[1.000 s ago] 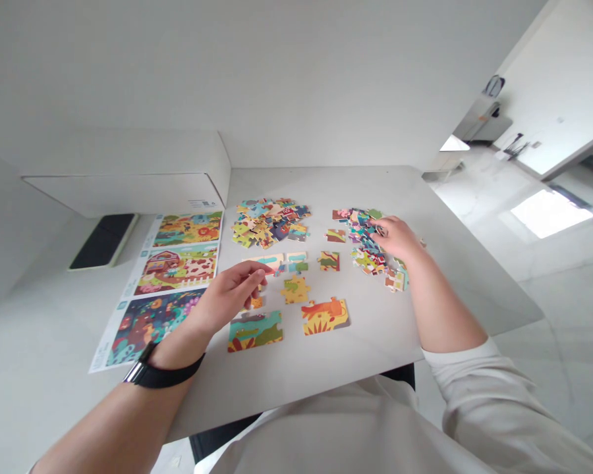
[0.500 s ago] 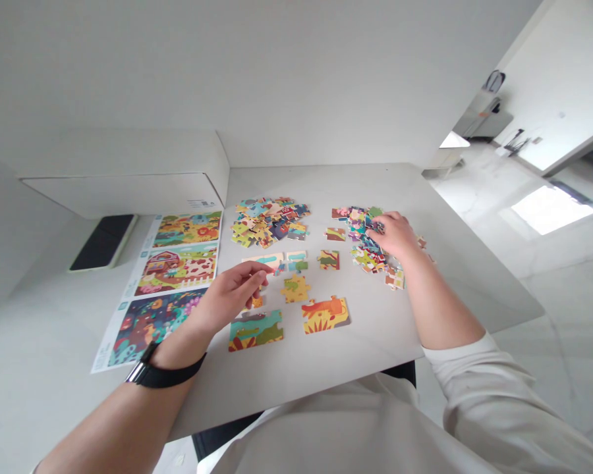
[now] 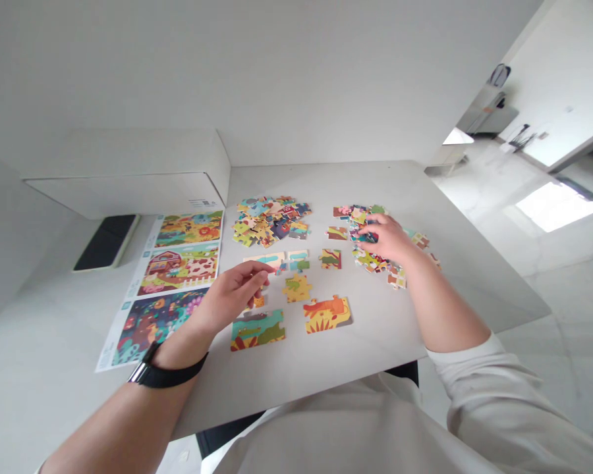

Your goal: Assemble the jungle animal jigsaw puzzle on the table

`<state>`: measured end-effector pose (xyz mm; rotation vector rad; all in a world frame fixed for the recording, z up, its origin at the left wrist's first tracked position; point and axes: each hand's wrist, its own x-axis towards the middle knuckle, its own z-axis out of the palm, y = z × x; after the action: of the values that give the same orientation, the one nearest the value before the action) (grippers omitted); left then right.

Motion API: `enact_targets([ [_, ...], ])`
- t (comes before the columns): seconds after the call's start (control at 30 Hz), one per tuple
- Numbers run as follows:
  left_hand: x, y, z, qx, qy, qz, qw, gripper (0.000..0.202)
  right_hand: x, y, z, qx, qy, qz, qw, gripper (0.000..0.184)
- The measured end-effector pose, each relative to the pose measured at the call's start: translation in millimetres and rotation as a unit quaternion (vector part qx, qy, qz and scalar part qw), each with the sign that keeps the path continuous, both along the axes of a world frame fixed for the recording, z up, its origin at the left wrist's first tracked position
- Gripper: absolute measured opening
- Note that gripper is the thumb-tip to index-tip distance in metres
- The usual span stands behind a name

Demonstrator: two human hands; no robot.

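Observation:
My left hand (image 3: 230,297), a black watch on its wrist, rests on the white table (image 3: 375,329) with its fingers curled loosely over a small orange puzzle piece (image 3: 257,302). Just in front of it lie a joined teal-and-green section (image 3: 257,329) and an orange lion section (image 3: 327,314). My right hand (image 3: 388,238) reaches into the right-hand heap of loose pieces (image 3: 375,260), fingers bent down among them. A second heap (image 3: 269,222) lies further back, at the middle.
A reference sheet with three pictures (image 3: 170,276) lies left of my left hand. Behind it stand a white box (image 3: 128,174) and a black phone (image 3: 106,241). Single pieces (image 3: 296,288) dot the middle. The table's right edge drops to a shiny floor.
My right hand has slid a little leftward and nearer within the right heap, shifting some pieces. My left hand has stayed where it was.

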<state>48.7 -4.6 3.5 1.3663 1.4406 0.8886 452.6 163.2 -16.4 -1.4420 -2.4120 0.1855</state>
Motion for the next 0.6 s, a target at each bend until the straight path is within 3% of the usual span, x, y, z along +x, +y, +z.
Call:
enact_targets([
  [0.2,-2.1,0.3,-3.5,-0.009,0.01,-0.003,1.0,0.054,5.6,-1.1,7.6,-0.015,0.025,0.018,0.999,0.025],
  [0.37,-2.7,1.0,-6.1,-0.008,0.011,-0.003,1.0,0.055,-0.1,10.5,-2.2,0.03,0.018,-0.016,0.999,0.039],
  [0.6,-0.7,-0.2,-1.9,-0.011,0.021,-0.004,1.0,0.057,-17.5,13.4,-12.1,-0.024,-0.067,-0.051,0.996,0.039],
])
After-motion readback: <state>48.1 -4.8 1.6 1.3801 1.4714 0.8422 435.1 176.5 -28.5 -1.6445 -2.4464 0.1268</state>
